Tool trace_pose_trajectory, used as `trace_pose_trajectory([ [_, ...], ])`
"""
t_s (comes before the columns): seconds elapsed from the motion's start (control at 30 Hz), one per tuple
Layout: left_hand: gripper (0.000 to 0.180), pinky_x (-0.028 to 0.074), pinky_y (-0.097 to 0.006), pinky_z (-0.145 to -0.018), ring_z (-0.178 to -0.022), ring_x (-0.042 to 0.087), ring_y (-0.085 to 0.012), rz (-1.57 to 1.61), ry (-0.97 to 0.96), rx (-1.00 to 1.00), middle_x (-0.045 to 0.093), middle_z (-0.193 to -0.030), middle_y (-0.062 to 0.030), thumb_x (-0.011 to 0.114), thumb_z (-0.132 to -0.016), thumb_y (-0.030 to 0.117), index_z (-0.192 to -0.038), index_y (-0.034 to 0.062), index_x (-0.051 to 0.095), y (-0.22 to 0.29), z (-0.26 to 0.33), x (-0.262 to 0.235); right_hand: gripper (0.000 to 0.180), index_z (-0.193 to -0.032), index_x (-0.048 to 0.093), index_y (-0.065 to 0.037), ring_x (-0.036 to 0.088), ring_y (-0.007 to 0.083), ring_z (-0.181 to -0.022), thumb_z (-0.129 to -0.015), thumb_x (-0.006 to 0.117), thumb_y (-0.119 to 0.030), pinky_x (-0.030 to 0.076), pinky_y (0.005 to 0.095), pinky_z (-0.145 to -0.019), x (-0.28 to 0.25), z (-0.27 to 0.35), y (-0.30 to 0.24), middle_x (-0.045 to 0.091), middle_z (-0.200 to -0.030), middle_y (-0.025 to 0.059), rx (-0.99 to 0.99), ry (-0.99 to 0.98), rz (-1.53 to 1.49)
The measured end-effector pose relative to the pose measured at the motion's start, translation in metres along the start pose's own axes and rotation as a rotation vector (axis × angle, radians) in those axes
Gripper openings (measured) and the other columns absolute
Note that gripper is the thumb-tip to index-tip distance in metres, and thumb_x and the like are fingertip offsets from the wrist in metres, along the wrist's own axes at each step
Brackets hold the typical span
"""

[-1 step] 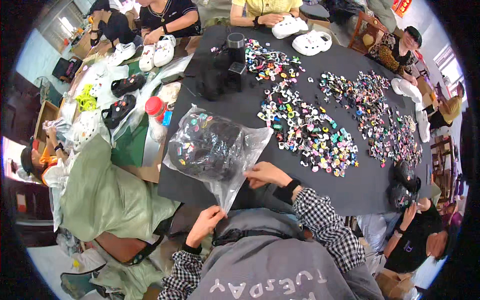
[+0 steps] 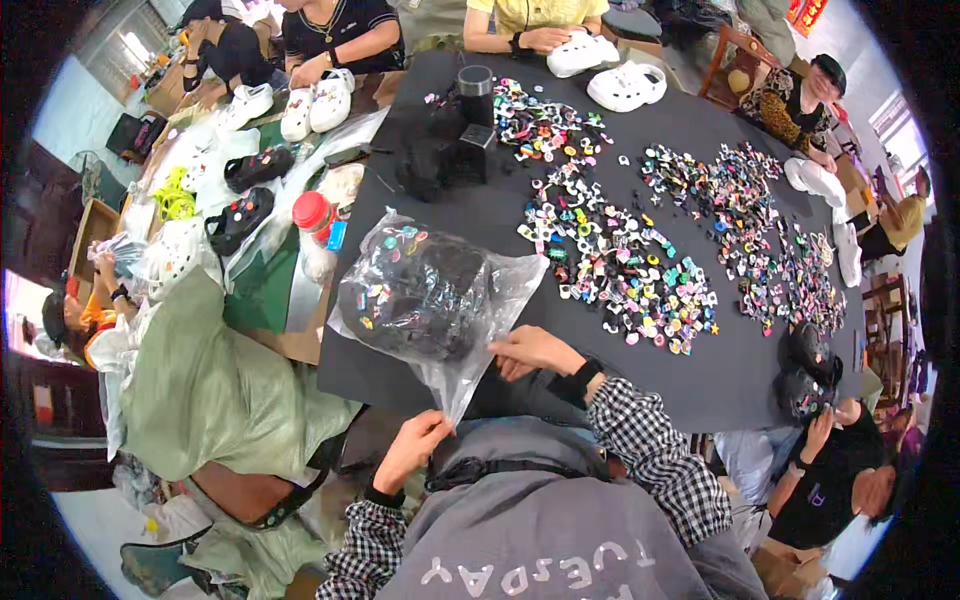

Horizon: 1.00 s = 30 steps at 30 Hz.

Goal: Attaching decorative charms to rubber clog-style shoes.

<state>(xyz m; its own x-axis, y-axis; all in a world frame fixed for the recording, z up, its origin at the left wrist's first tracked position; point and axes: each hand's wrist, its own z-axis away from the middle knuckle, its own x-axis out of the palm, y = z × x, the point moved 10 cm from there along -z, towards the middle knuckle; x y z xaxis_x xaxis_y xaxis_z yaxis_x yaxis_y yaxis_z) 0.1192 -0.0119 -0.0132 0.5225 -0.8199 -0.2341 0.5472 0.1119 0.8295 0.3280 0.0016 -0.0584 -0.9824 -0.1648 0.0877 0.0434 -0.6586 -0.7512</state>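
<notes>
A clear plastic bag point(image 2: 507, 288) lies on the near left part of the black table. Inside it is a pair of black clogs point(image 2: 437, 268) with small colourful charms on them. My left hand point(image 2: 412, 452) pinches the bag's narrow corner, which hangs toward me over the table edge. Farther right and a little higher, my right hand point(image 2: 538, 352) grips the bag's side edge between thumb and fingers. The plastic between the two hands is drawn taut.
Piles of small shoe charms point(image 2: 610, 250) spread over the table's middle and right. A black cylindrical container point(image 2: 474, 90) stands at the back. Left are a red-lidded jar point(image 2: 312, 212) and a pale green sack point(image 2: 205, 390). Co-workers sit around, some handling white clogs point(image 2: 582, 54).
</notes>
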Motion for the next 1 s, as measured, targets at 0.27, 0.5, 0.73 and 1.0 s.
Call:
trace_pose_trajectory([
  [0.27,0.027,0.042,-0.032,-0.066,-0.072,0.056,-0.0225,-0.044,0.054,0.094,0.058,-0.080,-0.0133,0.056,-0.088,0.025,-0.084,-0.0016,0.062,0.026,-0.002,0.002,0.037,-0.090,0.066,0.002,0.067,0.0175,-0.078,-0.094,0.053,-0.031,0.055,0.0294,-0.073,0.004,0.014,-0.023,0.069,-0.085,0.0098,-0.180,0.043,-0.124],
  [0.5,0.030,0.045,-0.034,-0.071,-0.078,0.054,-0.0241,-0.201,0.619,0.234,0.052,-0.086,-0.0121,0.070,-0.078,0.017,-0.099,0.0006,0.056,0.080,0.016,-0.048,0.023,-0.103,0.066,-0.003,0.055,0.0230,-0.111,-0.093,0.055,-0.021,0.041,0.0356,-0.096,0.003,0.060,-0.104,0.062,-0.111,0.0089,-0.748,0.153,0.083],
  [0.73,0.066,0.047,-0.040,-0.077,-0.086,0.056,-0.0327,-0.534,0.699,0.477,0.055,-0.098,-0.0160,0.071,-0.073,0.013,-0.132,0.0045,0.042,0.147,-0.009,-0.029,0.021,-0.106,0.064,-0.005,0.055,0.0293,-0.109,-0.089,0.058,-0.017,0.042,0.0384,-0.095,0.036,0.070,-0.126,0.060,-0.114,0.0130,-0.873,0.123,0.317],
  [1.0,0.034,0.047,-0.036,-0.058,-0.063,0.059,-0.0257,-0.278,0.688,0.469,0.058,-0.079,-0.0126,0.059,-0.081,0.002,-0.115,0.0018,0.056,0.142,-0.021,-0.045,0.022,-0.100,0.058,-0.001,0.053,0.0339,-0.099,-0.079,0.056,-0.005,0.044,0.0399,-0.089,0.013,0.033,-0.070,0.057,-0.098,0.0142,-0.864,0.339,0.661],
])
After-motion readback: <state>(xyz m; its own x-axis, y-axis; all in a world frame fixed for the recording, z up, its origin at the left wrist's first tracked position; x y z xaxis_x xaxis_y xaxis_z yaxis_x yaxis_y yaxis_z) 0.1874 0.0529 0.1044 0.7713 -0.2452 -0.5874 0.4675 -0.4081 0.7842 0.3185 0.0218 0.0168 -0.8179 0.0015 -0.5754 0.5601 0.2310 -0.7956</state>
